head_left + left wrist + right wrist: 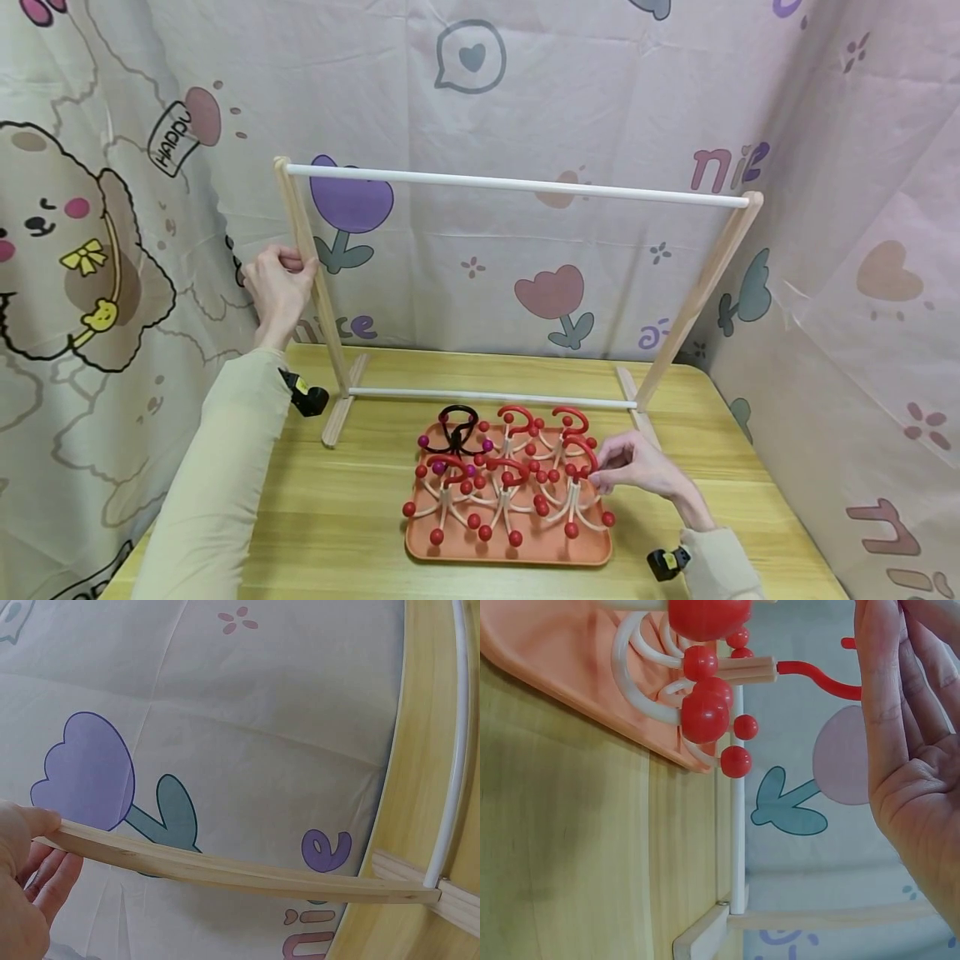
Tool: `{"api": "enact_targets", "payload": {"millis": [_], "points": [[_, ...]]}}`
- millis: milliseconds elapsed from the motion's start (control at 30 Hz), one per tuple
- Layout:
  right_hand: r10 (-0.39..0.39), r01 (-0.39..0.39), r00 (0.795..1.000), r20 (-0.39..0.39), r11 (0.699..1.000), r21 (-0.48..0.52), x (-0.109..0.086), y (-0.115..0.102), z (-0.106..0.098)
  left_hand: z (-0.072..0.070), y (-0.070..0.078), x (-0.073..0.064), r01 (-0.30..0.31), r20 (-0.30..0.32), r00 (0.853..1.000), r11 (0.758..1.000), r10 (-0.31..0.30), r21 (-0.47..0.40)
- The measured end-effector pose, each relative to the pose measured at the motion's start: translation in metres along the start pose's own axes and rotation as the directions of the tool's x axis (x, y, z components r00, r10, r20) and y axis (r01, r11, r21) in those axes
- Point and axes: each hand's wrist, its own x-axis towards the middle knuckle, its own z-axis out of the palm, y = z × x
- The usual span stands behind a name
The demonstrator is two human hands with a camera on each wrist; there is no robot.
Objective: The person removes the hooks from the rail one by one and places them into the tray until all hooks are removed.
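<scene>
My left hand (279, 279) grips the left wooden upright (225, 874) of a rack between thumb and fingers, partway up. On a peach tray (510, 552) stand several small hook hangers with curved, ball-tipped arms. Most have red hooks and pale arms; one hanger (456, 439) at the back left is black with magenta balls. My right hand (637, 467) is at the front-right hanger (573, 497), its fingertips beside the red hook (810, 671). In the right wrist view the fingers cover part of that hook, so whether they pinch it is hidden.
The rack's white top bar (517, 185) and lower bar (487, 397) span behind the tray. Its right upright (697, 300) rises behind my right hand. Patterned cloth (472, 117) encloses the wooden table (330, 517) at the back and both sides.
</scene>
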Motion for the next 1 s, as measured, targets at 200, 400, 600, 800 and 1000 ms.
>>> {"api": "enact_targets", "payload": {"millis": [200,400,600,800,1000], "points": [[-0.02,0.02,0.999,0.025,1.0,0.011,-0.003,0.001,0.0,0.001,0.001,0.001,0.006,0.017,1.0,1.0,-0.007,0.012],[0.03,-0.034,0.997,0.073,0.998,0.057,-0.005,-0.001,0.0,0.001,0.001,0.003,0.004,0.002,1.0,1.0,-0.004,0.015],[0.04,-0.047,0.992,0.123,0.997,0.055,-0.006,0.001,-0.002,0.003,0.001,0.002,0.005,0.002,1.0,1.0,-0.005,0.009],[0.072,-0.08,0.987,0.142,0.995,0.053,-0.01,0.002,-0.004,0.003,0.001,0.0,0.012,0.001,1.0,1.0,-0.012,0.006],[0.09,-0.106,0.98,0.177,0.991,0.084,-0.012,0.001,-0.004,0.004,0.002,0.0,0.011,0.003,1.0,1.0,-0.011,0.004]]}}
